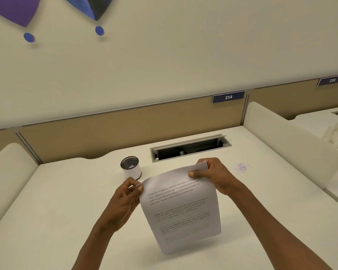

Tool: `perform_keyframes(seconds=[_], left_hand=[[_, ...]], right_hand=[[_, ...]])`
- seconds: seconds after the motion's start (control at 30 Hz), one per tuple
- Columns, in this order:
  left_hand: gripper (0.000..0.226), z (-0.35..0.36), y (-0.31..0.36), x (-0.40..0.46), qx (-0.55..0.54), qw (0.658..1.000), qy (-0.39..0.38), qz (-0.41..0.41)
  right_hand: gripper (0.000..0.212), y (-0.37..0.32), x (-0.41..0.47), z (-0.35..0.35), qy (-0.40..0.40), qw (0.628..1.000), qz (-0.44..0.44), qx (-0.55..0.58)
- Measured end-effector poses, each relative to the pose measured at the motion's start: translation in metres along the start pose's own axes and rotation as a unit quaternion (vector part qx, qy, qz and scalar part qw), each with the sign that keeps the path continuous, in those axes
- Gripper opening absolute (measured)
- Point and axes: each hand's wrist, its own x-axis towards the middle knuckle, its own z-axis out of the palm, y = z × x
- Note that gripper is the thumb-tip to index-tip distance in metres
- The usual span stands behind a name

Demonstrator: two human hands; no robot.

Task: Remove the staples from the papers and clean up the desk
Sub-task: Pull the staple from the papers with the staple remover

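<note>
I hold a set of printed white papers [181,209] upright above the white desk [66,201], its lower edge near the desk top. My left hand [125,203] pinches the top left corner between thumb and fingers. My right hand [213,176] grips the top right corner, where a sheet is peeled back a little. No staple is visible at this size. A small pile of tiny metal bits [242,168], likely pulled staples, lies on the desk to the right of my right hand.
A small round white container [131,168] with a dark top stands just behind my left hand. An open cable slot [189,148] is set into the desk's back. Low white dividers [293,145] stand on both sides, a tan partition behind.
</note>
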Motion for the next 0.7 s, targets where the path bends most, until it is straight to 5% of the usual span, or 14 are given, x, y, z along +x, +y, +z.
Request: perform_keyframes(seconds=[0.23, 0.7], left_hand=[[0.023, 0.025, 0.026, -0.004, -0.005, 0.994, 0.104, 0.044], [0.022, 0.103, 0.104, -0.042, -0.053, 0.987, 0.103, 0.11]], right_hand=[[0.037, -0.029, -0.009, -0.005, 0.01, 0.999, -0.011, 0.036], [0.058, -0.115, -0.058, -0.03, 0.046, 0.994, -0.095, 0.026]])
